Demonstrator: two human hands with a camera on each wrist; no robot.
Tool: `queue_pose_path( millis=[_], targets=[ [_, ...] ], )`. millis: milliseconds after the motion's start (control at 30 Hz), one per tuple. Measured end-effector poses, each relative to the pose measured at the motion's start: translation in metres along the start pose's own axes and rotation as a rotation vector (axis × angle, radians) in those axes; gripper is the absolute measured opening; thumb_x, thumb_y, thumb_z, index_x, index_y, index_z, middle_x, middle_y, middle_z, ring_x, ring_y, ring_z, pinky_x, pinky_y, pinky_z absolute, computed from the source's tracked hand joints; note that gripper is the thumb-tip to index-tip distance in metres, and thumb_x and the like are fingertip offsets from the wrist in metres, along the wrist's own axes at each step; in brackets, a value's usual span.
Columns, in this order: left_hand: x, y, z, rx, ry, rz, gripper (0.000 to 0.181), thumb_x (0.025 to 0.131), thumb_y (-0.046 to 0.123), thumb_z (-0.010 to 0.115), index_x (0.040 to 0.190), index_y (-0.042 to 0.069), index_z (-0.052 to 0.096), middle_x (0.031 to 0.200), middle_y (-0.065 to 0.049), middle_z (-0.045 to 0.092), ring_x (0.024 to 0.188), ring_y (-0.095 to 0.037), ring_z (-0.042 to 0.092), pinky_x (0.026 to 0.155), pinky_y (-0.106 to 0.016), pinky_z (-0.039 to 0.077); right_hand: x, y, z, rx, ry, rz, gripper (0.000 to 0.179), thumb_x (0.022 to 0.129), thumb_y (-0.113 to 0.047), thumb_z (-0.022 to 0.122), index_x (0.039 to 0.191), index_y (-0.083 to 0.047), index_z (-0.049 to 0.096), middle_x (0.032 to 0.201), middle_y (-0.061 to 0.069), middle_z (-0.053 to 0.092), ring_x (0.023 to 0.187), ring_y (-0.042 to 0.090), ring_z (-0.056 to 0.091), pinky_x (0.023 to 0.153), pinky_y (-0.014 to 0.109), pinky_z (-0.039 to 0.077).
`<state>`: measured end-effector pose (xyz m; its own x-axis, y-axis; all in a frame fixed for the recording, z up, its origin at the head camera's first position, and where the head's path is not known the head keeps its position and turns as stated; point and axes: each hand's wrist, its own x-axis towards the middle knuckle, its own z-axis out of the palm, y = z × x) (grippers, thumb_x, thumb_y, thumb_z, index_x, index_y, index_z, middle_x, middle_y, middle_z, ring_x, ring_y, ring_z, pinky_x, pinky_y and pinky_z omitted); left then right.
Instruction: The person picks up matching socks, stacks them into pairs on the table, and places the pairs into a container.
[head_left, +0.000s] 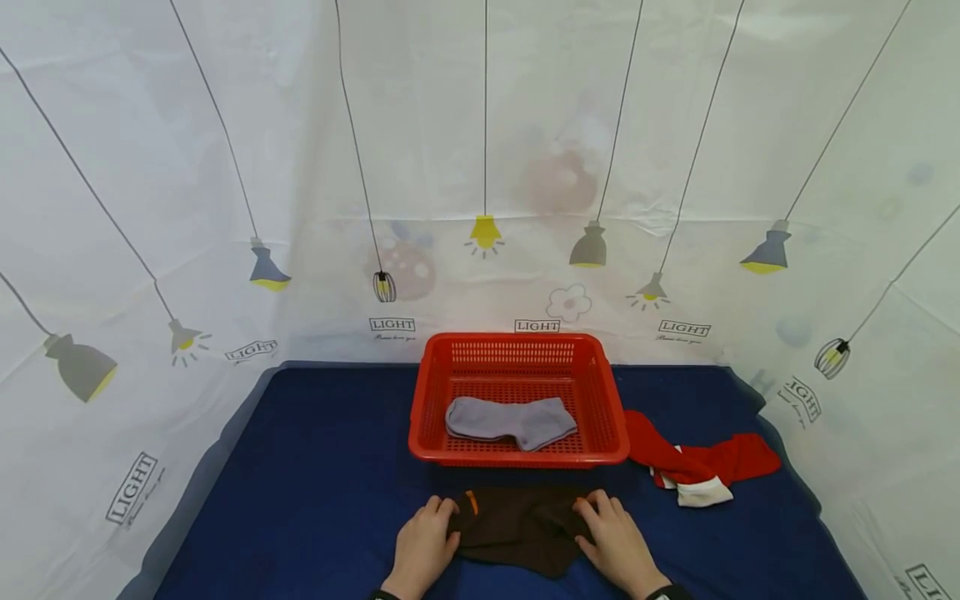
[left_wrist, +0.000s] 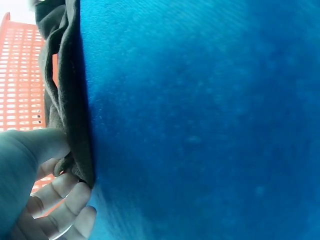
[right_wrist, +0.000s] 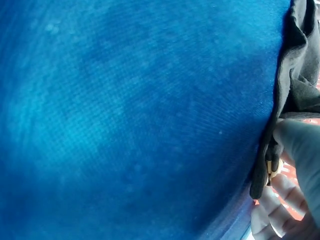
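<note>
A dark brown sock (head_left: pixel 521 529) with orange accents lies stretched sideways on the blue cloth, just in front of the red basket. At its left end my left hand (head_left: pixel 425 542) pinches the fabric between thumb and fingers. My right hand (head_left: pixel 617 540) grips the opposite end, beside a small orange patch. In the left wrist view the thumb presses on the folded edge of the brown sock (left_wrist: pixel 75 100), with the fingers behind it. Layers of the brown fabric (right_wrist: pixel 282 95) show in the right wrist view, held near the lower corner.
Behind the hands stands a red plastic basket (head_left: pixel 517 458) with grey socks (head_left: pixel 510 421) lying flat inside. Red socks with white parts (head_left: pixel 705 462) lie loosely crossed to its right. Blue cloth (head_left: pixel 315 500) covers the table, and white lamp-printed sheeting (head_left: pixel 480 125) encloses the back and sides.
</note>
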<state>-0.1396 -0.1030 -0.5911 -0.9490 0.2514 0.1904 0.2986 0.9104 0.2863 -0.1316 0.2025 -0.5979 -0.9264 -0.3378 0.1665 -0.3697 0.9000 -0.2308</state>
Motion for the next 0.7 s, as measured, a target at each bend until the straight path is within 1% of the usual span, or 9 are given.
queue_pose_path(
  millis=[200,367,433,567,700],
  targets=[
    [-0.001,-0.001,0.001,-0.007,-0.046,-0.024,0.025,0.069,0.02,0.077,0.086,0.018,0.059,0.073,0.004,0.052,0.058,-0.013,0.053,0.046,-0.027,0.039,0.001,0.0,0.003,-0.034,-0.007,-0.007,0.029,0.069,-0.018,0.077,0.09,-0.021,0.057,0.093,0.001,0.047,0.073,0.015,0.045,0.059,0.031,0.038],
    [0.002,-0.002,0.001,-0.025,-0.041,-0.034,0.021,0.068,0.012,0.073,0.081,0.018,0.058,0.069,0.004,0.052,0.055,-0.013,0.053,0.046,-0.028,0.038,0.003,0.001,0.003,-0.059,-0.028,-0.006,0.025,0.072,-0.016,0.075,0.088,-0.021,0.055,0.091,-0.001,0.046,0.07,0.013,0.044,0.056,0.028,0.036],
    [0.004,-0.003,-0.001,-0.042,-0.032,-0.041,0.02,0.066,0.009,0.071,0.079,0.018,0.058,0.067,0.005,0.053,0.055,-0.013,0.053,0.045,-0.028,0.038,0.003,0.001,0.001,-0.058,-0.019,-0.01,0.025,0.073,-0.015,0.074,0.088,-0.021,0.056,0.09,-0.002,0.046,0.067,0.011,0.044,0.054,0.026,0.035],
    [0.007,-0.004,-0.006,-0.082,-0.024,-0.055,0.019,0.064,0.007,0.068,0.076,0.018,0.058,0.067,0.006,0.053,0.053,-0.013,0.052,0.045,-0.029,0.037,0.003,0.003,-0.005,-0.026,0.023,-0.016,0.026,0.072,-0.01,0.075,0.09,-0.019,0.058,0.086,-0.004,0.046,0.063,0.009,0.044,0.051,0.023,0.035],
    [0.008,-0.006,-0.011,-0.093,-0.02,-0.046,0.019,0.064,0.007,0.066,0.076,0.018,0.058,0.068,0.006,0.054,0.053,-0.013,0.052,0.045,-0.029,0.037,0.002,0.005,-0.012,-0.016,0.049,-0.014,0.028,0.07,-0.007,0.076,0.088,-0.018,0.057,0.084,-0.006,0.045,0.064,0.009,0.044,0.052,0.022,0.036]
  ],
)
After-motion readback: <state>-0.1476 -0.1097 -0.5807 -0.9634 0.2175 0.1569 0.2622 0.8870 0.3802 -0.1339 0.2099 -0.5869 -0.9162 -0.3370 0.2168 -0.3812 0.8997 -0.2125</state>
